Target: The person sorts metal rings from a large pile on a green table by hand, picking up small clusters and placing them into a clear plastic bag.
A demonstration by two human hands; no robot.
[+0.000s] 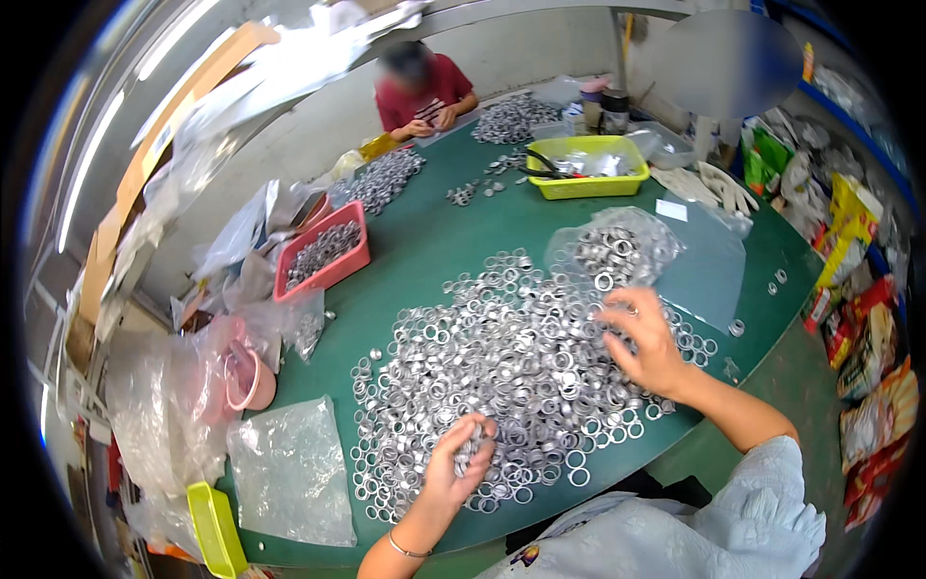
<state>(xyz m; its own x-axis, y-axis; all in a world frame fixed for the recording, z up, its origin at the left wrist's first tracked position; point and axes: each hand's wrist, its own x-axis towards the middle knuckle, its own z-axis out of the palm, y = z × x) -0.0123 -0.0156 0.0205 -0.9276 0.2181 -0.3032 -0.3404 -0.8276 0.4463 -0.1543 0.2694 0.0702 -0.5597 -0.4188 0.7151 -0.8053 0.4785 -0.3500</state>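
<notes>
A wide heap of small silver metal rings (511, 357) covers the near middle of the green table. Low over the heap's near left side, my left hand (457, 463) is curled with its palm turned inward, and several rings show within its fingers. Above the right edge of the heap is my right hand (648, 340), its thumb and fingers bent and apart, with nothing visible between them. Just beyond its fingertips, a clear plastic bag (661, 236) lies with more rings in and around its mouth.
Left of the heap stand a red bin (359, 253) of rings, a pink bucket (253, 386) and a flat clear bag (289, 473). A yellow tray (588, 188) and white gloves (723, 188) lie farther back. Across the table (424, 251), a person in red (424, 96) handles small parts.
</notes>
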